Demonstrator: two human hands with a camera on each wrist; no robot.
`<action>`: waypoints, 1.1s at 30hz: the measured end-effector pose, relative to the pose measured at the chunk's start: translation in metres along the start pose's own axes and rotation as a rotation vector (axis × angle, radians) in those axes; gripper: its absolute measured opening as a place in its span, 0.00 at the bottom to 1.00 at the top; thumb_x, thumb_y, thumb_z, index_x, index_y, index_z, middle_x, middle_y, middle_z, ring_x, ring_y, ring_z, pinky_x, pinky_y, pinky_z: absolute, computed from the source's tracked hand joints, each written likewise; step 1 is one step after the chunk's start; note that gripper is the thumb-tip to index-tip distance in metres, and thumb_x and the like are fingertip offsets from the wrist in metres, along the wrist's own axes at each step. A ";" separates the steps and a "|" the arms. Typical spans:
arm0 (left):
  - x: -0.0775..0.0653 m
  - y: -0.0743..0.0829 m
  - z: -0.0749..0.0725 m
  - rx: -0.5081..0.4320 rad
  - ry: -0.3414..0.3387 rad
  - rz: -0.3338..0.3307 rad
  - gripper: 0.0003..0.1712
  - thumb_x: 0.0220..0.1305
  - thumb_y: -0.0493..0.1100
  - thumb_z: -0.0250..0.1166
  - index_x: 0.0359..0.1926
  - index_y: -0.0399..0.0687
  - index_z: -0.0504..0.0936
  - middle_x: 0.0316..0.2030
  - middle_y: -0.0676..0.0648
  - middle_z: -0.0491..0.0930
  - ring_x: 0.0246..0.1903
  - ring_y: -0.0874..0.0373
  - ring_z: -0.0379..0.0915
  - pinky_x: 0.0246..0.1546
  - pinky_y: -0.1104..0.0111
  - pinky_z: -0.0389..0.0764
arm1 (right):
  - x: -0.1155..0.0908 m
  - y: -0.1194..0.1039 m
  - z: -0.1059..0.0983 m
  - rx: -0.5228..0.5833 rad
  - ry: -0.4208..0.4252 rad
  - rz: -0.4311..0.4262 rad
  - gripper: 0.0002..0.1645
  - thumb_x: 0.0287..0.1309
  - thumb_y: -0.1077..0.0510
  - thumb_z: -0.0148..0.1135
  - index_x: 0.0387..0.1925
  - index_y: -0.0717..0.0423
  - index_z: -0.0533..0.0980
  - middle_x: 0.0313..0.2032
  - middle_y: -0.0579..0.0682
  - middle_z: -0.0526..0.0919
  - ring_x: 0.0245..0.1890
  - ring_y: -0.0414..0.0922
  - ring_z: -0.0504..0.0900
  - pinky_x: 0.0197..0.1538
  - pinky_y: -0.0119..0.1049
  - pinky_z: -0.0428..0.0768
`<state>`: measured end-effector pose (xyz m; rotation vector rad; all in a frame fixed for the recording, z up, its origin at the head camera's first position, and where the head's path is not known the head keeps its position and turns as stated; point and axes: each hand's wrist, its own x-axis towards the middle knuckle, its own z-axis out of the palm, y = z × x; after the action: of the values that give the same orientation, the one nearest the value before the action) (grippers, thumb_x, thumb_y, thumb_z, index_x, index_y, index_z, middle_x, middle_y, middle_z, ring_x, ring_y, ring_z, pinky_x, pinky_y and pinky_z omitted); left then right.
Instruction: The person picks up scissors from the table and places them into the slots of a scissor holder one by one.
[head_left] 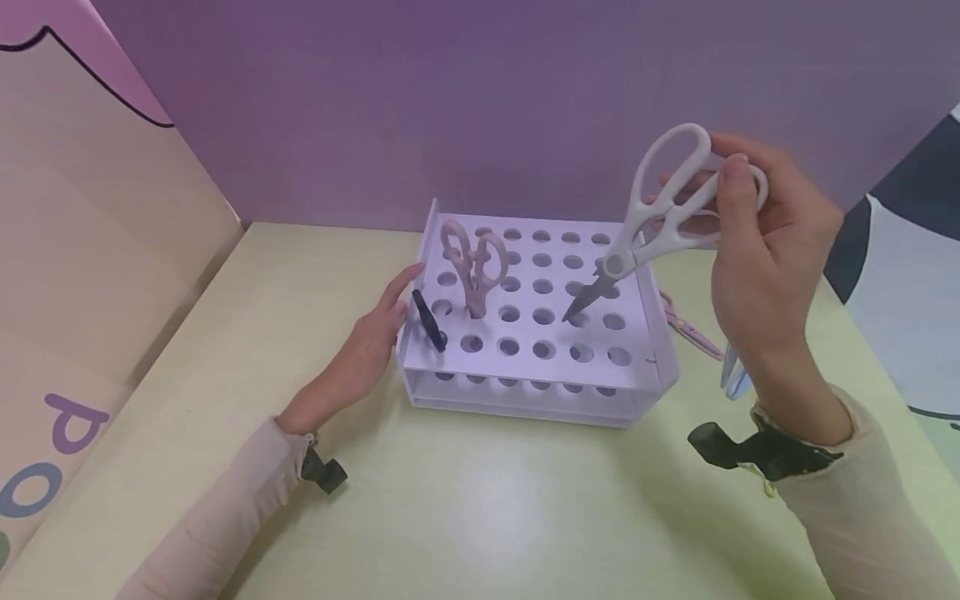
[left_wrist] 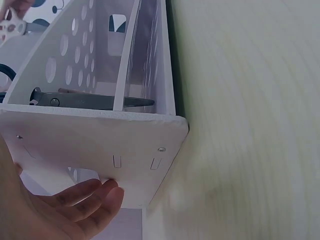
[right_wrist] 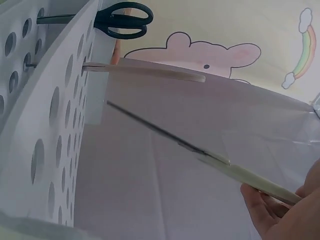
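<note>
A white rack with rows of round holes (head_left: 525,409) stands on the table. My left hand (head_left: 367,346) rests against its left side panel (left_wrist: 90,135), fingers extended beside a cutout. White-handled scissors (head_left: 617,265) are held by one handle in my right hand (head_left: 776,233), thumb against the fingers. Their blades are slightly spread and point down at a hole near the front right, tip close over the top board. Pink scissors (head_left: 474,296) stand in a hole on the left, handles up. Black-handled scissors (head_left: 427,321) stand in the front left corner hole, their blades (left_wrist: 80,100) reaching down inside.
On the table right of the rack lie pink scissors (head_left: 693,333) and a light blue item (head_left: 737,379), partly covered by my right wrist. A purple partition (head_left: 450,108) rises behind the rack. Printed panels (head_left: 97,250) flank the table (head_left: 487,500).
</note>
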<state>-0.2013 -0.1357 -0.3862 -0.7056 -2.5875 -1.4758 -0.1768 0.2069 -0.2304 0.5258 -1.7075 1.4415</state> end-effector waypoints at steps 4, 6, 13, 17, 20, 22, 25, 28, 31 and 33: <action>0.000 -0.002 -0.001 -0.004 -0.003 -0.005 0.27 0.81 0.59 0.33 0.77 0.78 0.49 0.65 0.45 0.73 0.51 0.52 0.80 0.50 0.53 0.80 | 0.007 0.010 0.006 -0.052 -0.083 -0.003 0.15 0.72 0.63 0.53 0.51 0.64 0.82 0.38 0.56 0.88 0.34 0.42 0.87 0.39 0.27 0.82; -0.001 -0.002 -0.001 0.000 0.002 -0.009 0.27 0.80 0.59 0.33 0.77 0.78 0.49 0.64 0.45 0.74 0.51 0.51 0.80 0.49 0.52 0.80 | 0.012 0.015 0.011 -0.044 -0.116 0.013 0.15 0.72 0.63 0.54 0.51 0.64 0.82 0.38 0.55 0.87 0.33 0.43 0.87 0.39 0.27 0.82; -0.003 -0.002 0.000 -0.004 0.013 -0.022 0.27 0.81 0.58 0.33 0.76 0.79 0.50 0.64 0.44 0.73 0.50 0.50 0.80 0.49 0.52 0.80 | 0.027 0.029 0.031 0.116 -0.222 0.202 0.15 0.70 0.60 0.58 0.52 0.64 0.82 0.38 0.55 0.86 0.35 0.46 0.86 0.42 0.28 0.82; -0.003 -0.003 0.001 -0.004 0.013 -0.020 0.27 0.81 0.58 0.34 0.77 0.77 0.50 0.65 0.44 0.73 0.50 0.50 0.80 0.49 0.51 0.80 | 0.035 0.034 0.042 0.209 -0.234 0.289 0.15 0.69 0.60 0.59 0.52 0.64 0.81 0.38 0.58 0.84 0.34 0.48 0.85 0.41 0.30 0.83; -0.004 -0.004 0.001 -0.008 0.011 -0.017 0.27 0.81 0.58 0.33 0.77 0.77 0.50 0.66 0.45 0.72 0.52 0.50 0.80 0.50 0.52 0.80 | 0.041 0.038 0.052 0.222 -0.238 0.291 0.14 0.69 0.61 0.58 0.50 0.65 0.82 0.36 0.57 0.84 0.32 0.47 0.85 0.39 0.30 0.83; -0.004 -0.003 0.001 -0.013 0.013 -0.014 0.27 0.81 0.57 0.34 0.77 0.78 0.50 0.65 0.45 0.73 0.51 0.50 0.80 0.50 0.52 0.80 | 0.045 0.040 0.060 0.188 -0.238 0.273 0.14 0.70 0.61 0.57 0.49 0.66 0.82 0.34 0.55 0.85 0.31 0.46 0.85 0.37 0.29 0.83; -0.004 -0.003 0.001 -0.013 0.013 -0.015 0.27 0.81 0.56 0.34 0.76 0.78 0.50 0.66 0.46 0.72 0.51 0.51 0.80 0.49 0.52 0.80 | 0.051 0.045 0.072 0.120 -0.235 0.240 0.13 0.71 0.62 0.55 0.46 0.67 0.82 0.31 0.52 0.85 0.30 0.43 0.86 0.36 0.28 0.82; -0.004 -0.004 0.002 -0.015 0.010 -0.019 0.27 0.81 0.55 0.34 0.76 0.79 0.50 0.67 0.46 0.71 0.52 0.51 0.80 0.50 0.52 0.80 | 0.054 0.049 0.084 0.038 -0.254 0.207 0.15 0.72 0.61 0.54 0.47 0.68 0.81 0.31 0.49 0.84 0.29 0.42 0.85 0.36 0.28 0.82; -0.003 -0.004 0.003 -0.028 0.006 -0.020 0.27 0.81 0.57 0.33 0.76 0.78 0.50 0.66 0.46 0.72 0.51 0.50 0.81 0.50 0.53 0.80 | 0.057 0.052 0.094 -0.031 -0.280 0.182 0.15 0.72 0.60 0.53 0.48 0.67 0.81 0.32 0.51 0.83 0.29 0.41 0.85 0.36 0.28 0.82; -0.002 -0.004 0.004 -0.022 0.007 -0.015 0.27 0.81 0.57 0.33 0.76 0.78 0.50 0.65 0.45 0.73 0.50 0.51 0.81 0.49 0.53 0.81 | 0.058 0.054 0.099 -0.066 -0.293 0.174 0.16 0.73 0.59 0.53 0.48 0.66 0.81 0.33 0.53 0.83 0.30 0.41 0.84 0.36 0.28 0.82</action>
<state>-0.2004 -0.1352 -0.3925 -0.6829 -2.5813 -1.5104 -0.2823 0.1380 -0.2179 0.5868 -2.0687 1.4797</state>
